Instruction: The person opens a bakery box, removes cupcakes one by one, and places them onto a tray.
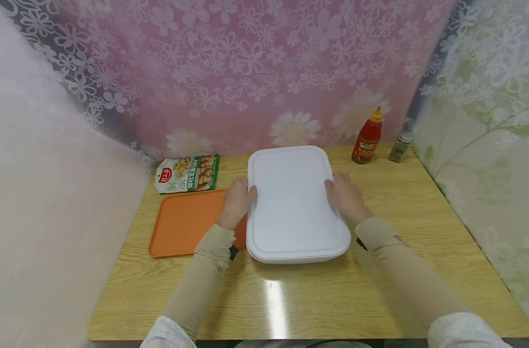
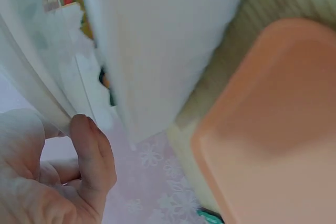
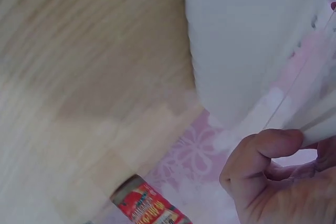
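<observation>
A white lid lies above a white storage box, covering nearly all of it in the head view. My left hand pinches the lid's left edge, and my right hand pinches the right edge. Both wrist views show a gap between the lid and the box rim, so the lid is raised there. Through the gap, small coloured items are partly visible in the left wrist view; their kind is unclear. In the right wrist view the thumb and fingers grip the lid's rim.
An orange tray lies left of the box, partly behind my left hand. Behind it rests a green and white food packet. A red sauce bottle with a yellow cap and a small spice jar stand at the back right.
</observation>
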Motion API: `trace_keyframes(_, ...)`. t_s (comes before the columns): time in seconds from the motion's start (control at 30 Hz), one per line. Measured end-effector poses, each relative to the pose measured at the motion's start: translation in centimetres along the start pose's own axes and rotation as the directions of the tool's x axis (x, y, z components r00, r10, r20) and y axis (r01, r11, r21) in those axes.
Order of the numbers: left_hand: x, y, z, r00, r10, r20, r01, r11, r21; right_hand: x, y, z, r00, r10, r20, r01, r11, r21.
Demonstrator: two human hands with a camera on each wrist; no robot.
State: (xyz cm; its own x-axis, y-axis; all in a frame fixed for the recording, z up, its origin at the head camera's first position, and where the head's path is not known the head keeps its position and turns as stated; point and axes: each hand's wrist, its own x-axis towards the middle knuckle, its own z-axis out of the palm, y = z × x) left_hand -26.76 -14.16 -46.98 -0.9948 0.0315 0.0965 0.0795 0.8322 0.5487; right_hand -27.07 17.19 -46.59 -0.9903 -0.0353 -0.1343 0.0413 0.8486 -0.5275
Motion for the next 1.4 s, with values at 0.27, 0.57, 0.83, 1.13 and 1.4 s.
trace_keyframes(0.27,-0.2,2.0,-1.2,1.000,-0.019,0.007,0.019,1.000,-0.019,-0.9,-0.7,-2.4,1.000,0.004,0.017,-0.005,1.000,0.010)
trace_keyframes(0.57,-0.4,4.5,-1.8,1.000,0.007,0.008,-0.007,1.000,0.015,-1.2,0.1,-4.2,1.000,-0.006,0.009,0.006,0.999,-0.031)
trace_keyframes(0.83,0.1,5.9,-1.2,0.998,0.058,-0.017,-0.058,0.998,0.004,-1.4,1.3,-5.4,1.000,0.008,-0.008,-0.008,1.000,-0.025)
trace_keyframes(1.13,0.3,8.0,-1.0,0.998,0.056,0.005,-0.056,0.998,0.017,-1.8,2.7,-6.6,1.000,0.017,-0.024,-0.018,0.999,-0.048)
trace_keyframes(1.4,0.3,9.7,-0.4,0.998,0.022,0.054,-0.023,1.000,0.013,-2.2,4.1,-7.8,1.000,0.015,-0.026,-0.017,0.998,-0.067)
